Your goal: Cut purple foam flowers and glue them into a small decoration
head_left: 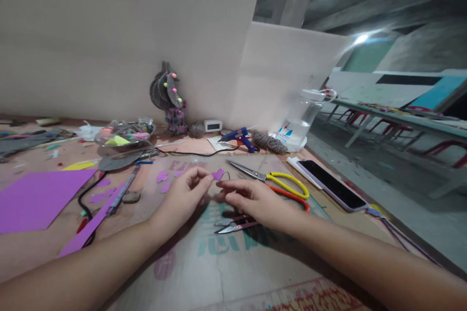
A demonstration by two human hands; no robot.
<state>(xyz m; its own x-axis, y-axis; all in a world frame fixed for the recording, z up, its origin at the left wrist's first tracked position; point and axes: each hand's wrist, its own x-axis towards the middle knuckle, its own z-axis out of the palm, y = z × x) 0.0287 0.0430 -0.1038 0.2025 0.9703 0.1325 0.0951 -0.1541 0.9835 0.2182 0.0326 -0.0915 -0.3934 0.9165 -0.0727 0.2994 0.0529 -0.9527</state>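
Note:
My left hand [188, 188] is closed in a pinch, thumb against index finger, with a small purple cut-out piece [218, 174] at the fingertips. Just to its right, my right hand [251, 199] has its fingers curled around a thin grey strand [227, 173], which loops up beside the purple piece. The strand's ends are hidden. Under my right hand lie small thread snips [228, 228], blades pointing left. Behind that hand rest large scissors [280, 182] with yellow and orange handles. More purple cut-outs [162, 176] lie beyond my left hand.
A purple sheet [40, 199] and a purple strip [91, 228] lie left. Behind stand a bowl of scraps [126, 141], a grey decorated craft piece [168, 97], a blue glue gun [239, 137], grey yarn [270, 142] and a clear jug [301, 121]. A phone [332, 184] lies right.

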